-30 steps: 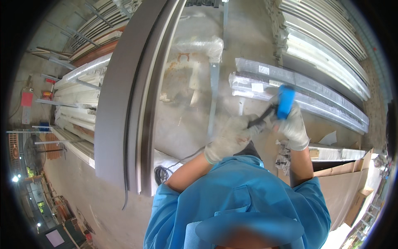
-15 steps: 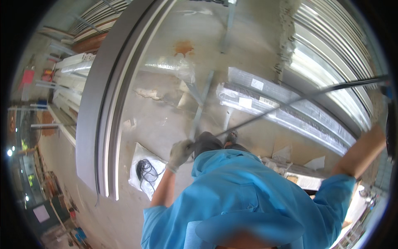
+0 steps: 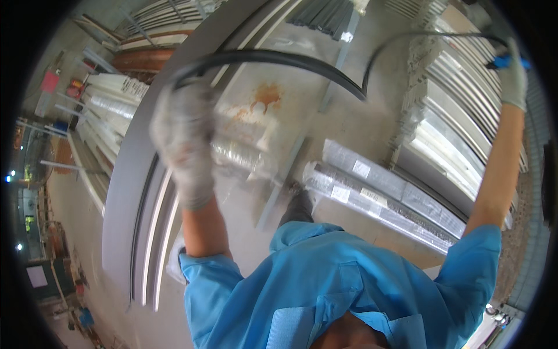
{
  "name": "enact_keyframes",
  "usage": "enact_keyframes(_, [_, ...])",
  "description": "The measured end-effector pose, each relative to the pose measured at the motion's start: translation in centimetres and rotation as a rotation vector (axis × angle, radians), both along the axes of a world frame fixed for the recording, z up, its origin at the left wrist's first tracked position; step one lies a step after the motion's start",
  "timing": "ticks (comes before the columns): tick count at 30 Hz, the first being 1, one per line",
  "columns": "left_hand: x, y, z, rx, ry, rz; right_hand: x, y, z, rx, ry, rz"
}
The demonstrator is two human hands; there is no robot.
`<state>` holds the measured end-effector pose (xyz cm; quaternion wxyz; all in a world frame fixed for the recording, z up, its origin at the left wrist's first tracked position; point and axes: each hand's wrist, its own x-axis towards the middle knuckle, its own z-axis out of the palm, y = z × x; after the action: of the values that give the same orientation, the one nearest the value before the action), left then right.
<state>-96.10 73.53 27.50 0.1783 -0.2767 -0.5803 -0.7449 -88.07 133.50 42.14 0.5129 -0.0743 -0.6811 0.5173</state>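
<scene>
My left hand (image 3: 185,139), in a whitish work glove and blurred by motion, is raised over a long grey profile (image 3: 131,192). Its fingers are closed around a black flexible strip (image 3: 273,56), which arcs away to the right, dips to a sharp bend and rises again toward my right hand (image 3: 514,84). That gloved hand is held high at the far right, closed on a small blue-handled tool (image 3: 511,62) whose kind I cannot make out. The strip reaches its fingertips. Another thin black strip (image 3: 139,227) runs lengthwise along the profile beside pale edges.
Wrapped bars (image 3: 378,198) lie on the floor ahead of me. Stacked pale profiles (image 3: 447,134) rise on the right, and dark bars (image 3: 322,17) lie at the far end. Racks with white lengths (image 3: 110,116) stand on the left. A rusty stain (image 3: 267,96) marks the concrete.
My left hand has risen from beside my leg to above the profile. My right hand has swung forward into view. The strip, taut and straight before, now hangs in a loose curve.
</scene>
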Motion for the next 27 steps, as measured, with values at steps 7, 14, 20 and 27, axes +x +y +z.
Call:
enact_keyframes(7, [-19.0, 10.0, -18.6, -0.861, 0.249, 0.026, -15.5, -2.7, -11.3, 0.206, -0.699, 0.224])
enact_keyframes(14, [-21.3, 7.9, -28.0, -1.738, -0.399, -0.151, -13.5, -8.1, -18.7, -0.602, -0.580, 0.523])
enact_keyframes(20, [-20.4, 6.7, -25.4, -1.830, -0.393, -0.147, -17.6, -7.0, -23.3, -0.813, -0.444, 0.504])
enact_keyframes(27, [-19.0, 3.4, -29.1, -1.752, -0.508, -0.384, -26.7, -1.5, -26.1, -0.764, -0.508, 0.607])
